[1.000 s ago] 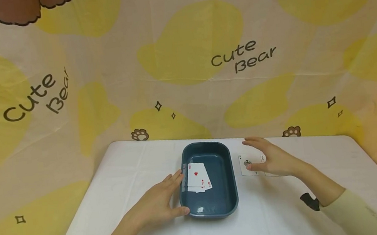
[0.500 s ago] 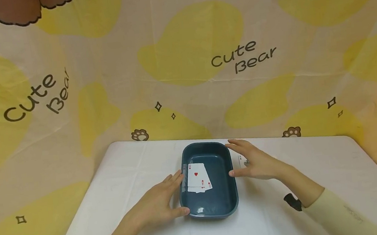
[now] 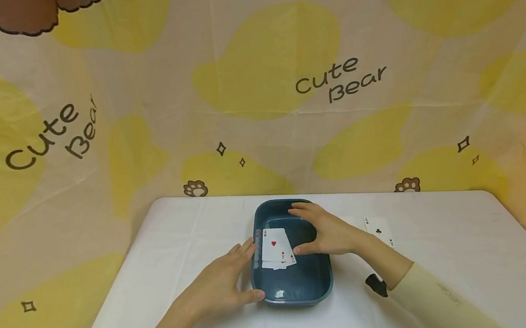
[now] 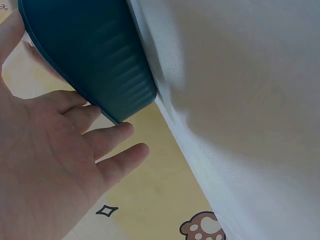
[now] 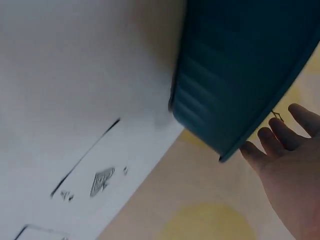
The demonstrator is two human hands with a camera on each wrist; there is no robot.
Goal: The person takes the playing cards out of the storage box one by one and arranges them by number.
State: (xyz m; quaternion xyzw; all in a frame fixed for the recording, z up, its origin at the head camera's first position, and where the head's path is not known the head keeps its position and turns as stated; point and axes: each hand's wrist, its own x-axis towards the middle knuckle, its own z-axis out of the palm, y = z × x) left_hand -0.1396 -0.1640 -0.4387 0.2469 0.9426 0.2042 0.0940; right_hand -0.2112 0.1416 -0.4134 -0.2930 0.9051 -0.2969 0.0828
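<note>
A dark blue rectangular tray [image 3: 313,283] stands on the table with a small overlapping stack of playing cards [image 3: 274,245] inside. The ace of hearts lies on top, and a 2 of hearts shows at the lower corner. My left hand [image 3: 220,282] rests against the tray's left rim, fingers extended and thumb at the near corner. Over the tray's right half is my right hand [image 3: 326,231], its fingers and thumb spread apart, thumb tip close to the stack's right edge. No card shows between its fingers; in the right wrist view this hand [image 5: 295,165] is beyond the tray's rim.
An ace of clubs [image 3: 379,231] lies face up right of the tray, partly behind my right forearm. In the right wrist view a card with a spade-like pip [image 5: 102,181] lies on the white table. A patterned yellow cloth [image 3: 264,88] hangs behind the table.
My right hand has moved left from above the cards at the right to over the tray, passing its right rim. The ace of clubs is now more visible. My left hand and the tray stay put.
</note>
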